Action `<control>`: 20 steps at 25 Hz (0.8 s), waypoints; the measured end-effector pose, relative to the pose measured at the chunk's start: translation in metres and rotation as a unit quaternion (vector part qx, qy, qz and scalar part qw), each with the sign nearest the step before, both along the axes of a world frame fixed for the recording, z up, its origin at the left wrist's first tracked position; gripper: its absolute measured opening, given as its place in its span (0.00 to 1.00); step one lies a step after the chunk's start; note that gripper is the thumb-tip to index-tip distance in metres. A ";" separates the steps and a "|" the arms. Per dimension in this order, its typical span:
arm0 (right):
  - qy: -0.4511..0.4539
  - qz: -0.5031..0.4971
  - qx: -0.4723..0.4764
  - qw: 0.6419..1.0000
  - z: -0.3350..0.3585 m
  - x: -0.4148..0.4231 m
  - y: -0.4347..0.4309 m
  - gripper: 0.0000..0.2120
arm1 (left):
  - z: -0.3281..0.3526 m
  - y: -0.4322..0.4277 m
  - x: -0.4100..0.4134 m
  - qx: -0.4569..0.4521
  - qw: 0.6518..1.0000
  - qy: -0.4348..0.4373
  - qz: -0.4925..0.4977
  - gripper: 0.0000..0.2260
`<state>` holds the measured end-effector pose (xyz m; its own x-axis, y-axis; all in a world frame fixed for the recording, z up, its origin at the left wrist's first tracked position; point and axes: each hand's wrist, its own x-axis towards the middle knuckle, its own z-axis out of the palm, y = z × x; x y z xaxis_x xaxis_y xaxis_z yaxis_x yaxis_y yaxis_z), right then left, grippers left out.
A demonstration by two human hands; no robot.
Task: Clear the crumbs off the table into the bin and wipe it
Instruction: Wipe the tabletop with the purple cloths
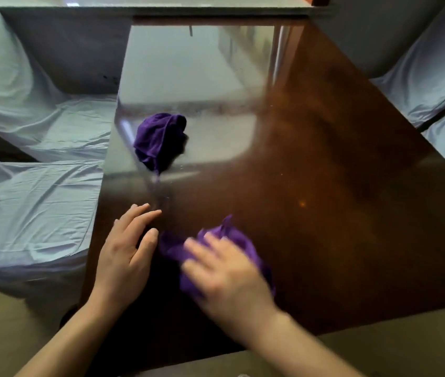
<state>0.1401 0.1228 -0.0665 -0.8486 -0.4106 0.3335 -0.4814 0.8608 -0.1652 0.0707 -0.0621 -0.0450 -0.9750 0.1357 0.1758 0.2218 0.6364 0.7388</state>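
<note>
At the near edge of the glossy dark brown table (325, 159), two bare hands are at work. On the right, the person's right hand (226, 270) presses down flat on a purple cloth (232, 240), fingers spread over it rather than clenched around it; the hand and cloth are blurred. Just beside it on the left, the left hand (123, 254) lies released, palm down and fingers extended, resting on or just above the tabletop and holding nothing; its thumb is close to the cloth's left edge. Farther away, toward the left side of the table, a second purple cloth (158, 140) sits bunched in a loose heap, well apart from both hands. A few pale specks dot the shiny surface between the two cloths and off to the right. Seats draped in pale blue sheets (39, 200) flank the table on the left and right.
</note>
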 end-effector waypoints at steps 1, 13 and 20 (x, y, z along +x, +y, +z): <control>-0.001 -0.047 0.017 0.999 0.005 -0.029 0.019 0.12 | 0.000 -0.011 0.001 -0.009 1.000 0.000 0.003 0.21; -0.052 -0.116 -0.040 0.991 0.007 -0.126 0.002 0.17 | -0.026 -0.059 0.019 -0.103 0.994 0.003 0.031 0.27; -0.109 -0.221 0.001 0.969 0.018 -0.228 -0.025 0.17 | -0.028 -0.059 0.016 -0.151 0.988 0.005 0.039 0.26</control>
<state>-0.0878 0.0981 -0.0489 -0.9920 0.0096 0.1255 -0.0185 0.9753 -0.2202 0.0868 -0.1206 -0.0726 -0.9830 0.1075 0.1489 0.1696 0.8426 0.5111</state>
